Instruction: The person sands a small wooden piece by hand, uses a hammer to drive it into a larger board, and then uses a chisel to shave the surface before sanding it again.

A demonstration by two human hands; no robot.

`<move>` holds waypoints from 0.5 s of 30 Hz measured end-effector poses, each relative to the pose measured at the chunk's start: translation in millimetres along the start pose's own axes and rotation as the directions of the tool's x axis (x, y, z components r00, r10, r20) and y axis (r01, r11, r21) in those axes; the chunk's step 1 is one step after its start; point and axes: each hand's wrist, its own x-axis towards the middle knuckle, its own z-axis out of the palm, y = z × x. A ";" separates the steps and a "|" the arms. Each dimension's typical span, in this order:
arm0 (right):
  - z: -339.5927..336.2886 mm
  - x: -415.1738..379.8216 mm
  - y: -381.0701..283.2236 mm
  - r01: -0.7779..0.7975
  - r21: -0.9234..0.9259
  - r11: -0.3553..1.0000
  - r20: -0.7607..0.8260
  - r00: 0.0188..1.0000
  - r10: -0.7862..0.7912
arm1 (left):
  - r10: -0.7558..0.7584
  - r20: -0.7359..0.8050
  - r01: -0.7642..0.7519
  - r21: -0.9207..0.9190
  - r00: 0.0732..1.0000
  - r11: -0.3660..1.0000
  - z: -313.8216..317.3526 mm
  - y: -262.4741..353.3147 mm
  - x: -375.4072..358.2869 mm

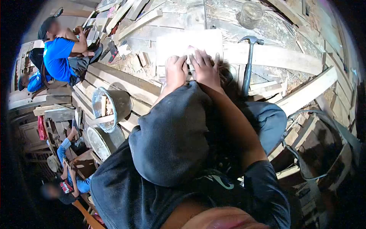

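A bright, washed-out pale board [171, 42] lies in front of me, its surface detail lost in the glare. My left hand [176, 71] rests at its near edge with the fingers laid over the top. Beside it, my right hand [206, 70] presses on the same board, fingers spread and pointing away from me. A small pinkish spot shows near the right fingertips, too blurred to name. To the right of my right hand, a claw hammer [249, 61] lies across a light wooden plank [278, 57]. The undersides of both hands are hidden.
A glass-like container [251, 14] stands far ahead. A bucket [118, 105] with wood pieces and another bucket [103, 141] are at my left. A cable [297, 156] loops at right. Co-workers sit at left, one in a blue shirt [59, 57]. Wood scraps lie around.
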 end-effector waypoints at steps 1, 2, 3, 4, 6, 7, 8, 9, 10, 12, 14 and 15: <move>-1.4 1.9 1.6 -0.003 0.028 1.000 -0.008 1.000 0.004 | -0.003 0.006 0.003 -0.012 1.000 1.000 0.1 -0.2 -3.1; -2.0 2.3 1.8 -0.010 0.008 1.000 0.019 1.000 0.010 | -0.058 0.040 0.060 -0.059 0.998 0.996 1.7 -0.7 -5.1; -1.2 3.3 2.3 -0.010 0.000 1.000 -0.004 1.000 0.010 | -0.061 0.025 0.062 -0.069 0.998 0.996 4.1 -0.8 -0.2; 0.8 2.7 1.5 -0.009 -0.003 1.000 -0.023 1.000 0.009 | -0.069 0.012 0.070 -0.076 0.998 0.995 7.8 -1.1 5.1; 3.1 3.2 0.1 -0.011 -0.024 1.000 -0.016 1.000 0.011 | -0.003 -0.026 0.002 -0.020 1.000 1.000 9.4 -2.4 13.9; 4.7 0.6 -0.5 -0.008 -0.018 1.000 -0.004 1.000 0.008 | -0.008 -0.011 0.008 -0.012 1.000 1.000 7.3 -0.2 13.1; 4.4 -0.4 0.5 -0.003 -0.016 1.000 0.004 1.000 0.003 | -0.038 -0.002 0.038 -0.035 0.999 0.999 1.9 5.2 7.4; 3.0 1.6 2.9 0.001 -0.018 1.000 0.005 1.000 -0.001 | -0.059 0.003 0.059 -0.060 0.998 0.996 0.2 6.4 2.6; 1.6 2.3 0.8 -0.009 0.043 0.999 -0.043 0.999 0.011 | -0.054 -0.005 0.053 -0.080 0.999 0.995 1.1 6.1 4.1; 2.7 3.8 2.1 -0.012 -0.014 1.000 -0.039 0.999 0.012 | -0.049 -0.013 0.047 -0.109 0.999 0.993 0.8 2.2 2.8; 4.6 2.1 -0.6 -0.026 -0.023 0.999 -0.004 1.000 0.026 | -0.161 0.037 0.165 -0.168 0.986 0.972 6.4 0.0 9.2; 6.3 1.1 -1.3 -0.037 -0.015 0.999 0.015 0.999 0.037 | -0.217 0.069 0.226 -0.198 0.974 0.954 8.5 0.7 10.7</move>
